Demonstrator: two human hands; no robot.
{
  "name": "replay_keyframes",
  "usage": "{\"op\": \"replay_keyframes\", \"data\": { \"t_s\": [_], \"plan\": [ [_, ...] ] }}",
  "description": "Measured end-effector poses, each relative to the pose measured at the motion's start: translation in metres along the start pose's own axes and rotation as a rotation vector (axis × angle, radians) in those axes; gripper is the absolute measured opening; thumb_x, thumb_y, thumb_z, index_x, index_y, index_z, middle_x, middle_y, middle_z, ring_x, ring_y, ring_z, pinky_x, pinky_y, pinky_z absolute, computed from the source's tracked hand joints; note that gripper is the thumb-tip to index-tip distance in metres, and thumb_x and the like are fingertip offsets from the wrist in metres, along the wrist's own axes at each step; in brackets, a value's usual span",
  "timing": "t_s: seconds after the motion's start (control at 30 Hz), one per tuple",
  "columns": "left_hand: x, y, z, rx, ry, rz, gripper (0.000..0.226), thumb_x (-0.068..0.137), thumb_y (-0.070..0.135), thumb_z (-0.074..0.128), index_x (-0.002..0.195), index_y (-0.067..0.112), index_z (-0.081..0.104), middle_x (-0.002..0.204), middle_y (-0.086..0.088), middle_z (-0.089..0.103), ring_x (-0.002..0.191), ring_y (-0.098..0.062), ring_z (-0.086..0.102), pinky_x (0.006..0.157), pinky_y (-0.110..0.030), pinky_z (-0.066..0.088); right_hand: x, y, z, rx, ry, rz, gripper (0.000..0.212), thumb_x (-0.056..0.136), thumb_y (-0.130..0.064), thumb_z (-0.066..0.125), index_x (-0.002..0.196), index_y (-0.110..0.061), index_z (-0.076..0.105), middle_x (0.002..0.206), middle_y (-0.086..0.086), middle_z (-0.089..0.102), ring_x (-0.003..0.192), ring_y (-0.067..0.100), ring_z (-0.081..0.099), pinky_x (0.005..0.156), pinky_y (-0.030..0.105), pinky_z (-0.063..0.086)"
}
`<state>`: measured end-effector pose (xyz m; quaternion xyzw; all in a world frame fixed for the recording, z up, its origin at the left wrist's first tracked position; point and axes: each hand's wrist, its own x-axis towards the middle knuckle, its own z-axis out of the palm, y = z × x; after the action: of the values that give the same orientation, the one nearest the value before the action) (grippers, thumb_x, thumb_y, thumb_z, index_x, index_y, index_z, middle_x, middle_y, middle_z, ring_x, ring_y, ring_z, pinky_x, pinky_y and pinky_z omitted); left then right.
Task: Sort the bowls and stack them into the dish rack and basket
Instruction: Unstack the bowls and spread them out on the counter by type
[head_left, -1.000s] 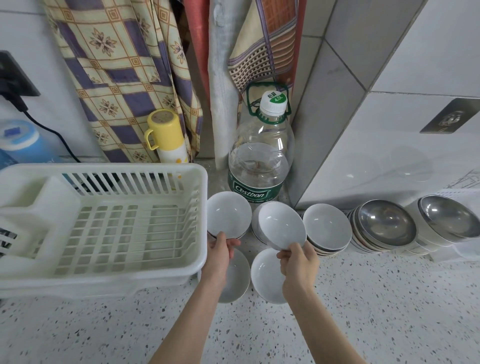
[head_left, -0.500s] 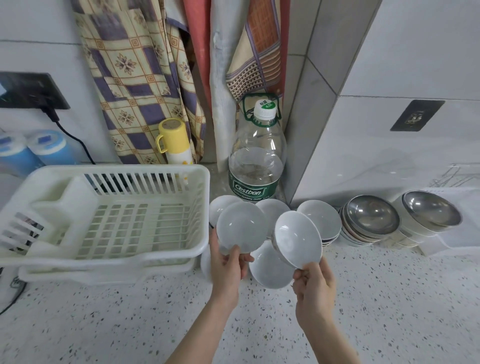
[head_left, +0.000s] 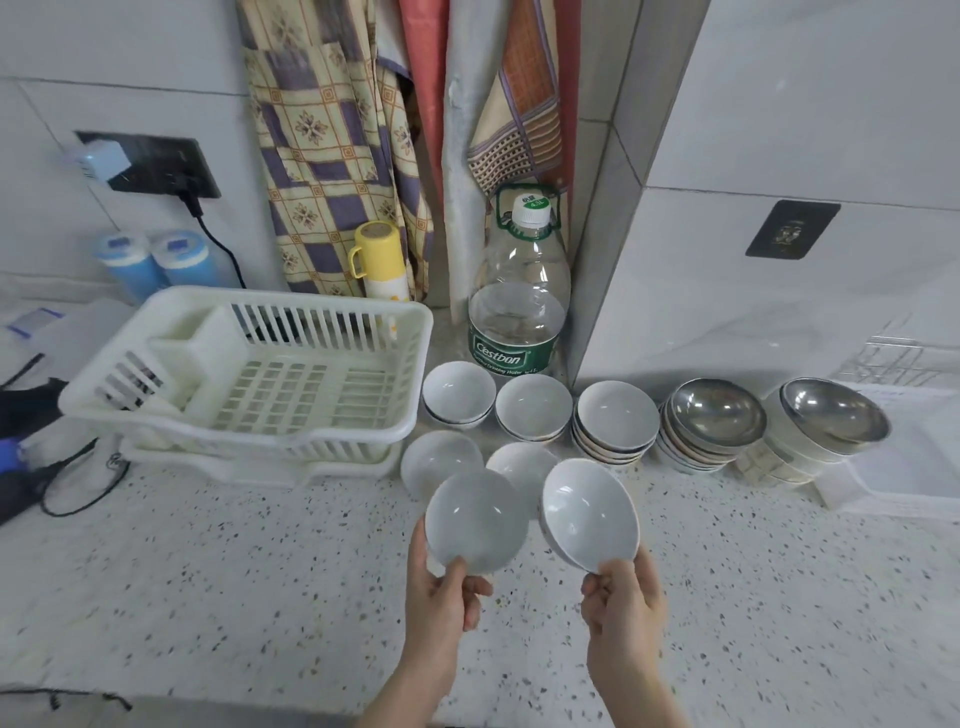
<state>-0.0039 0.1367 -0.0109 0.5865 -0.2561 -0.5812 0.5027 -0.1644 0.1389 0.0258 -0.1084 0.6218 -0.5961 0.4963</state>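
Left hand (head_left: 441, 597) pinches rim of a white bowl (head_left: 475, 519), held tilted above the desk (head_left: 234, 571). Right hand (head_left: 623, 608) pinches rim of a second bowl (head_left: 589, 512), also tilted, just beside the first. Beyond them, two bowls flat on desk; behind those, three white stacks (head_left: 615, 423) in a row, then two steel-bowl stacks (head_left: 719, 421) to the right. Rack (head_left: 249, 379) at left holds no bowls. Water bottle (head_left: 517, 306) stands behind the stacks.
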Motion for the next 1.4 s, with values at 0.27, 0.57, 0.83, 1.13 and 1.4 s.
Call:
{"op": "replay_keyframes", "data": {
  "t_s": [0.27,0.57,0.83,1.13,1.4],
  "plan": [
    [-0.038,-0.026,-0.032,0.002,0.216,-0.046,0.06,0.099,0.002,0.048,0.136,0.049,0.044,0.061,-0.018,0.067,0.037,-0.013,0.038,0.035,-0.021,0.03,-0.02,0.023,-0.027,-0.082,-0.006,0.084,0.04,0.09,0.003,0.048,0.122,-0.018,0.06,0.049,0.006,0.047,0.037,0.011,0.04,0.033,0.016,0.025],
    [-0.029,-0.008,-0.085,-0.014,0.308,-0.003,0.061,0.098,-0.003,0.044,0.139,0.041,0.043,0.065,-0.019,0.066,0.034,-0.008,0.039,0.033,-0.019,0.029,-0.038,0.056,-0.003,-0.163,-0.093,0.173,0.042,0.09,0.001,0.049,0.124,-0.022,0.056,0.047,0.002,0.051,0.038,0.01,0.043,0.035,0.02,0.027],
    [0.028,0.021,-0.161,0.015,0.264,0.011,0.063,0.096,-0.007,0.044,0.141,0.038,0.042,0.069,-0.019,0.066,0.038,-0.009,0.048,0.033,-0.019,0.029,-0.05,0.097,0.072,-0.249,-0.068,0.156,0.042,0.089,-0.004,0.051,0.122,-0.03,0.055,0.061,0.008,0.056,0.044,0.012,0.046,0.039,0.023,0.033],
    [0.07,0.047,-0.235,0.087,0.179,-0.014,0.064,0.097,-0.001,0.046,0.125,0.056,0.043,0.067,-0.016,0.069,0.041,-0.009,0.048,0.038,-0.021,0.033,-0.07,0.143,0.152,-0.337,-0.145,0.139,0.048,0.09,-0.003,0.049,0.123,-0.038,0.05,0.06,0.008,0.062,0.05,0.012,0.052,0.043,0.024,0.039],
    [0.089,0.049,-0.259,0.064,0.107,-0.067,0.064,0.1,0.004,0.048,0.12,0.064,0.044,0.066,-0.016,0.067,0.049,-0.017,0.048,0.045,-0.027,0.035,-0.071,0.15,0.174,-0.356,-0.128,0.132,0.05,0.092,-0.004,0.048,0.126,-0.041,0.044,0.069,0.01,0.062,0.049,0.009,0.051,0.051,0.027,0.041]
  ]
}}
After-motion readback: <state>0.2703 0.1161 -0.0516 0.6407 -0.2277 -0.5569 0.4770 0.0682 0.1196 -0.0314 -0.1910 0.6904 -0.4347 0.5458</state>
